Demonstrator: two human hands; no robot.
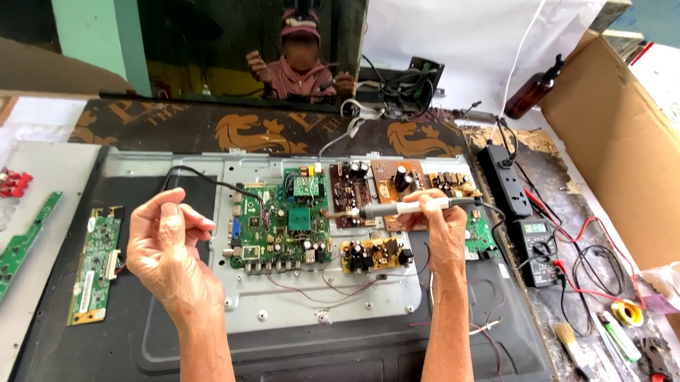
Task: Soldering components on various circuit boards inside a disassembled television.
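My right hand (436, 219) grips a soldering iron (401, 208) with a pale handle; its tip points left and sits at the right edge of the green main circuit board (284, 223). My left hand (165, 246) hovers raised to the left of that board, fingers curled with thumb and forefinger pinched; whether it holds a thin wire is too small to tell. Both hands work over the opened back of a flat television (209, 323) lying on the bench. Brown boards (351, 184) and a yellow board (372, 254) lie beside the iron's tip.
A narrow green board (94, 263) lies left on the panel. A black power strip (505, 181), multimeter (538, 248) with red and black leads, solder coil (625, 311), brush (570, 345) and brown bottle (531, 92) stand right. A cardboard box (632, 151) borders the right. Another person's reflection (302, 64) shows behind.
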